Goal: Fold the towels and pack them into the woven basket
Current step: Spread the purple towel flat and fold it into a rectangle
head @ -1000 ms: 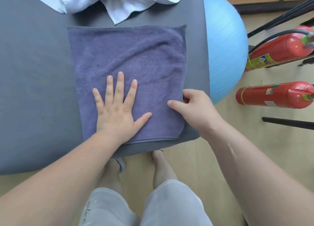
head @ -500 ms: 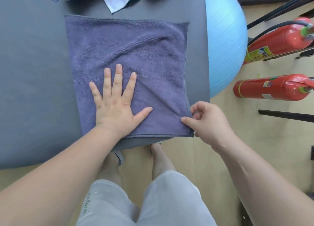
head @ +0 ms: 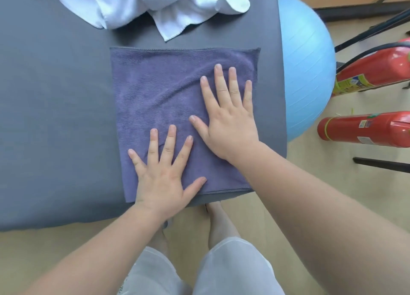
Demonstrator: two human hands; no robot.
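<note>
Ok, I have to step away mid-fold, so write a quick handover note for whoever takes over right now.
Left hand flat, fingers spread, pressing the near-left part of the purple towel.
Right hand flat on its right half.
Purple towel lies smoothed on the grey table; white towel crumpled behind it. No basket in view.
Done: purple towel laid flat.
Left: fold both towels, find the basket, pack them.

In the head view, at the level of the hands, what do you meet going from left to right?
First the grey table → left hand → right hand → blue ball → lower red fire extinguisher.
</note>
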